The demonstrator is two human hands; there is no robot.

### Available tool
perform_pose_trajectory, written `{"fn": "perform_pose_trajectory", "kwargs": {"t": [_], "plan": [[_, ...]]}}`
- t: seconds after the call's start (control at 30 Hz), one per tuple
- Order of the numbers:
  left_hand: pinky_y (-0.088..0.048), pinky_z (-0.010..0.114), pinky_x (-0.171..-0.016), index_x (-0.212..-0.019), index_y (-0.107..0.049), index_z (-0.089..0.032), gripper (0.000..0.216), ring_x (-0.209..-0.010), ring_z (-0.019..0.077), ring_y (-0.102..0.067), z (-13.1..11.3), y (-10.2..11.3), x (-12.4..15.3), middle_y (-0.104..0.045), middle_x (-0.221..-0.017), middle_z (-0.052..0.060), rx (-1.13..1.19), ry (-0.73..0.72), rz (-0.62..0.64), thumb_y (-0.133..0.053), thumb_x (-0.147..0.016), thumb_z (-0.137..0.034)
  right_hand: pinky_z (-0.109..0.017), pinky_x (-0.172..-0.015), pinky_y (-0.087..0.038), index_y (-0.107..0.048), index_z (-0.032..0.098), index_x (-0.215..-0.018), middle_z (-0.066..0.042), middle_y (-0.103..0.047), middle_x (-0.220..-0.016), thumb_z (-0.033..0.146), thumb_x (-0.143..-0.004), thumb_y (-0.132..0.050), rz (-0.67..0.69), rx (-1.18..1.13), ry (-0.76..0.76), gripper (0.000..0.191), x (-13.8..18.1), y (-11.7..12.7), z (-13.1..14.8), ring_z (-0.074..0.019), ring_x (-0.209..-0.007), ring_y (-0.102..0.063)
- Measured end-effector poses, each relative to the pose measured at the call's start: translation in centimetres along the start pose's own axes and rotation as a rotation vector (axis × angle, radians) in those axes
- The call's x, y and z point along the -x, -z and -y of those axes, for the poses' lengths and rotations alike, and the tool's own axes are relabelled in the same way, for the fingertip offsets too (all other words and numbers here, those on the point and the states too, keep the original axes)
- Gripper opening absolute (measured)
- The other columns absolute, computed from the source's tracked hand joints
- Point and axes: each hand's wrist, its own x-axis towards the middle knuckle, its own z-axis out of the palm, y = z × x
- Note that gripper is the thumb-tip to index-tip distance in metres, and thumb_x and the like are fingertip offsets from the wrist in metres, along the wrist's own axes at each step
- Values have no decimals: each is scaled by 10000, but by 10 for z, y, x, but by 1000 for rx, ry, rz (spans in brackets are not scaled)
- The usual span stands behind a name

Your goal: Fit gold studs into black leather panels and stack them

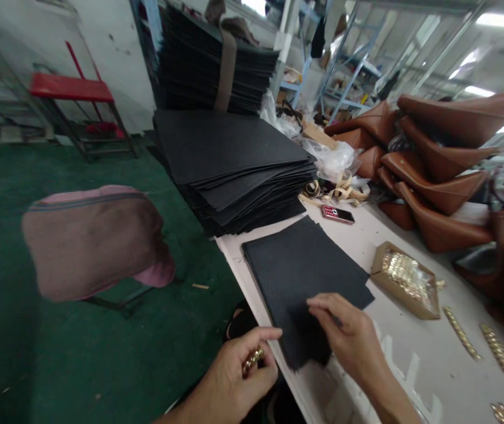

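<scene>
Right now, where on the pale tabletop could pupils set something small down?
The pale tabletop shows a bare patch between the red rectangular phone, the low stack of black sheets and the open cardboard box; a narrower one separates the two gold beaded strips. It is crowded behind the phone with beige ribbon, and to the right with brown leathery pieces.

Dark sheets (296, 268) stacked flat — gold piece (252, 360) (shiny, knobbly) in the left hand (231, 374)

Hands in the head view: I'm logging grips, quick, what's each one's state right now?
Left hand: closed, holding gold pieces.
Right hand: fingertips close together over the black sheets; can't tell if holding anything.
</scene>
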Motion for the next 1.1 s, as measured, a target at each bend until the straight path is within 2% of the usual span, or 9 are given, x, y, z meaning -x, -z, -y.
{"fn": "perform_pose_trajectory", "kwargs": {"t": [0.1,0.2,0.37,0.5,0.6,0.73,0.8,0.93,1.1], "plan": [[-372,242,-640,-1172,-591,-159,415,-686,117,-464,4,5,-4,-557,-804,-17,97,58,-102,-582,-848,-418,-324,-795,-552,-727,205,-953,-66,-749,-934,238,-937,-509,-116,176,-68,222,-21,-3,-42,-208,-880,-698],[-356,227,-570,-1123,-599,-186,398,-692,122,-478,5,7,-4,-588,-857,-1,176,88,-137,-620,-831,-457,-344,-793,-562,-748,215,-985,-68,-757,-963,276,-938,-492,-96,194,-126,267,-19,-9,-57,-222,-889,-705],[-293,181,-450,-886,-619,-190,286,-528,72,-365,5,7,-6,-480,-638,-64,386,87,-213,-701,-800,-450,-275,-771,-556,-752,281,-1025,-27,-751,-952,350,-948,-521,57,-33,-226,253,23,-2,-34,-181,-883,-700],[-300,166,-414,-933,-651,-157,324,-499,65,-429,14,10,-13,-581,-662,-36,465,149,-256,-730,-788,-436,-259,-714,-547,-748,299,-1079,-27,-726,-892,380,-952,-517,164,-153,-342,275,47,10,-19,-168,-816,-673],[-282,158,-398,-896,-673,-134,303,-476,56,-436,19,11,-13,-609,-651,-24,460,146,-262,-771,-753,-382,-269,-674,-549,-729,272,-1116,-31,-709,-854,390,-914,-580,134,-268,-457,278,49,11,-12,-169,-762,-660],[-497,226,-612,-1056,-649,-171,389,-696,139,-625,18,7,-6,-696,-840,19,583,93,-229,-780,-739,-354,-291,-666,-556,-690,209,-1096,-31,-686,-835,385,-808,-714,21,-524,-580,339,39,-6,2,-167,-710,-658],[-518,259,-660,-1075,-644,-165,418,-747,168,-647,18,4,-2,-705,-884,42,627,110,-196,-787,-731,-355,-296,-676,-551,-697,192,-1021,-31,-688,-816,382,-786,-734,23,-614,-620,304,34,-17,10,-166,-710,-657],[-314,177,-413,-1036,-663,-145,401,-491,72,-486,20,-1,0,-651,-727,6,537,212,-147,-775,-735,-385,-275,-669,-522,-713,191,-961,-17,-696,-805,349,-800,-719,95,-638,-634,225,27,-29,20,-143,-696,-632],[-175,160,-337,-980,-667,-154,365,-399,42,-379,17,-5,-1,-592,-636,-27,587,276,-146,-752,-725,-400,-258,-695,-500,-717,208,-877,8,-701,-803,294,-800,-707,148,-546,-602,116,19,-30,27,-142,-749,-635]]}}
